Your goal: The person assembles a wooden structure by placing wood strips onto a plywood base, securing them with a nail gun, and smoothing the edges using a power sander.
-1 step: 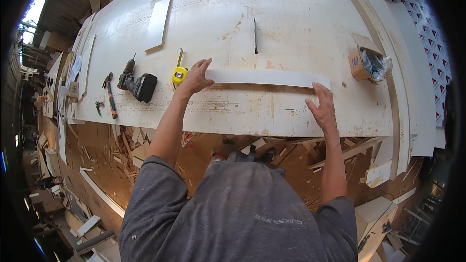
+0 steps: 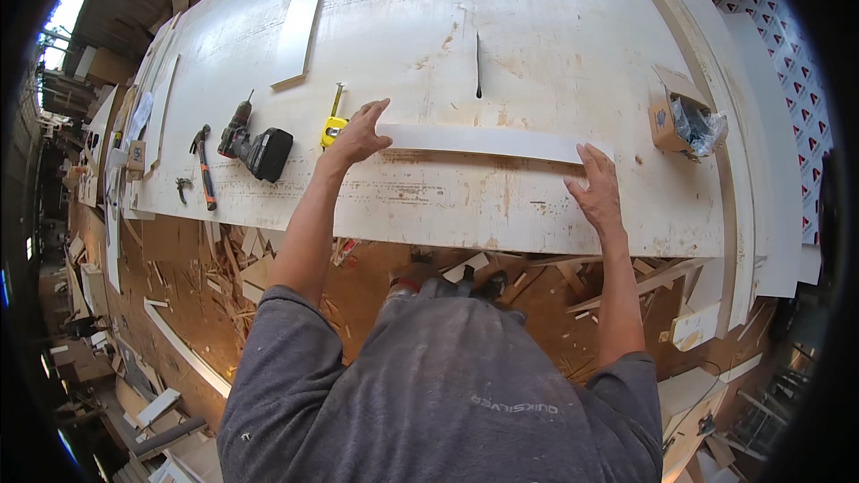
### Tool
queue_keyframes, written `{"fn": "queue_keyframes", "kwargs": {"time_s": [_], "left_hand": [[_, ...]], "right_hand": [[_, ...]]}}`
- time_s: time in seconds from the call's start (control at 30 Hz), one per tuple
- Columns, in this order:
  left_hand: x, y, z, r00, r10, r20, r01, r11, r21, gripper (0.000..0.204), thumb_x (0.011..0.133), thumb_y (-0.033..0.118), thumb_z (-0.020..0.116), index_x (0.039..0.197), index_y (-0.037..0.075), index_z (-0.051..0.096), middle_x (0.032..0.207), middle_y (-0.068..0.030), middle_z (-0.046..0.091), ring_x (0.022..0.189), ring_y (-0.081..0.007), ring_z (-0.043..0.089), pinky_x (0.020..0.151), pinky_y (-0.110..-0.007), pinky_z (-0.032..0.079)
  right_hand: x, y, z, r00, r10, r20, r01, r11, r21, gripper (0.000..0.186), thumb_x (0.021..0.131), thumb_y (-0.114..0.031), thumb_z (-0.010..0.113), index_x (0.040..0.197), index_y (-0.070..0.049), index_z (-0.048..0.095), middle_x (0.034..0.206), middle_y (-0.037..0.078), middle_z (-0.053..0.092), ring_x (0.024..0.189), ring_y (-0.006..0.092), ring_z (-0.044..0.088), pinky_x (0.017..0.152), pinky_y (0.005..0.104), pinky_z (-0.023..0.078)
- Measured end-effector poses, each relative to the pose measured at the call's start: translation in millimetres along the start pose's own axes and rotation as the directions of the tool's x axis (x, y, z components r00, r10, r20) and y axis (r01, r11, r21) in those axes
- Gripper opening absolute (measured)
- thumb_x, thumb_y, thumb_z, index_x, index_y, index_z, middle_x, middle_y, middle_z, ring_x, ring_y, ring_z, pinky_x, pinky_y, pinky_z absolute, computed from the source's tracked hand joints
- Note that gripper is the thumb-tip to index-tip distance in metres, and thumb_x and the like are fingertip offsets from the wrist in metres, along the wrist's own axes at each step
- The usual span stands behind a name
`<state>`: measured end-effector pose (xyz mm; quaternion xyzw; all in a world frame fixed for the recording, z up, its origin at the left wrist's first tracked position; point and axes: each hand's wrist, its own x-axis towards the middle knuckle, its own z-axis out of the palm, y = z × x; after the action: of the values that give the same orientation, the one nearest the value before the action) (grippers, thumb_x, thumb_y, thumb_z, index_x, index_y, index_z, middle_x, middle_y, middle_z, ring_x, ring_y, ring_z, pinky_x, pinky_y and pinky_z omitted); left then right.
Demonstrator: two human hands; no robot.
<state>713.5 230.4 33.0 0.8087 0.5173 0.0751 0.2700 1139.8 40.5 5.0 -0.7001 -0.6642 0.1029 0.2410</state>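
Observation:
A long narrow white board (image 2: 483, 140) lies across the near part of the white work table (image 2: 555, 54). At its left end is my left hand (image 2: 356, 135), fingers stretched away from me and thumb apart, touching the board's end. My right hand (image 2: 598, 190) is at the other end, fingertips resting on the board and thumb spread below its near edge. Neither hand is closed round it. Just left of my left hand sits a yellow tape measure (image 2: 333, 130), with a short length of tape out, partly hidden behind the wrist.
Left on the table are a cordless drill (image 2: 257, 148), a hammer (image 2: 205, 170) and a small dark tool (image 2: 182, 190). Farther off lie a white panel (image 2: 298, 36) and a thin black item (image 2: 478, 67). An open cardboard box (image 2: 669, 116) holds plastic. Wood scraps (image 2: 255, 273) litter the floor.
The whole view has turned slightly. Both hands remain at the ends of the white board, with hardly any visible movement.

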Motion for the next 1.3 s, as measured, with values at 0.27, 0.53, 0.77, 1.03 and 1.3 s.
{"fn": "queue_keyframes", "kwargs": {"time_s": [0.27,0.53,0.77,1.03,1.3], "left_hand": [[-10.2,-4.1,-8.6,0.994,-0.007,0.106,-0.008,0.991,0.136,0.074,0.080,0.024,0.071,0.146,0.011,0.041,0.149,-0.0151,0.040,0.138,-0.0333,0.038,0.114,-0.041,0.034],[30.0,1.0,40.2,0.975,0.192,-0.109,-0.153,0.944,0.293,0.065,0.076,0.026,0.076,0.134,0.008,0.052,0.125,-0.0121,0.057,0.121,-0.0298,0.051,0.107,-0.039,0.037],[61.7,-6.9,33.6,0.963,0.209,-0.167,-0.160,0.951,0.266,0.061,0.075,0.025,0.076,0.131,0.011,0.055,0.122,-0.0095,0.059,0.118,-0.0283,0.052,0.104,-0.039,0.040],[82.9,-18.3,29.9,0.955,0.221,-0.196,-0.162,0.947,0.278,0.060,0.075,0.027,0.077,0.130,0.012,0.057,0.117,-0.0082,0.061,0.115,-0.0271,0.054,0.102,-0.038,0.041],[99.1,-18.6,25.9,0.945,0.240,-0.223,-0.175,0.945,0.275,0.060,0.074,0.024,0.079,0.128,0.011,0.058,0.113,-0.0086,0.061,0.111,-0.0276,0.055,0.099,-0.038,0.043]], "right_hand": [[51.5,21.5,23.1,0.991,-0.057,0.123,0.076,0.986,-0.149,0.063,0.076,-0.027,0.075,0.134,-0.013,0.057,0.138,0.009,0.051,0.133,0.0294,0.039,0.115,0.0411,0.030],[86.1,18.0,28.4,0.996,-0.072,0.049,0.074,0.996,-0.042,0.058,0.073,-0.021,0.076,0.128,-0.011,0.062,0.129,0.007,0.057,0.124,0.0266,0.045,0.110,0.0383,0.035],[123.7,25.6,32.1,0.997,-0.058,0.052,0.062,0.995,-0.076,0.063,0.072,-0.018,0.081,0.131,-0.013,0.061,0.130,0.006,0.058,0.125,0.0241,0.046,0.111,0.0342,0.037],[150.2,32.8,38.8,0.997,-0.068,0.034,0.070,0.994,-0.079,0.061,0.070,-0.021,0.082,0.127,-0.013,0.064,0.128,0.005,0.059,0.123,0.0259,0.048,0.109,0.0374,0.037],[167.1,35.4,39.5,0.998,-0.063,0.028,0.065,0.995,-0.073,0.062,0.070,-0.022,0.082,0.128,-0.013,0.063,0.128,0.006,0.059,0.124,0.0254,0.047,0.109,0.0367,0.037]]}}
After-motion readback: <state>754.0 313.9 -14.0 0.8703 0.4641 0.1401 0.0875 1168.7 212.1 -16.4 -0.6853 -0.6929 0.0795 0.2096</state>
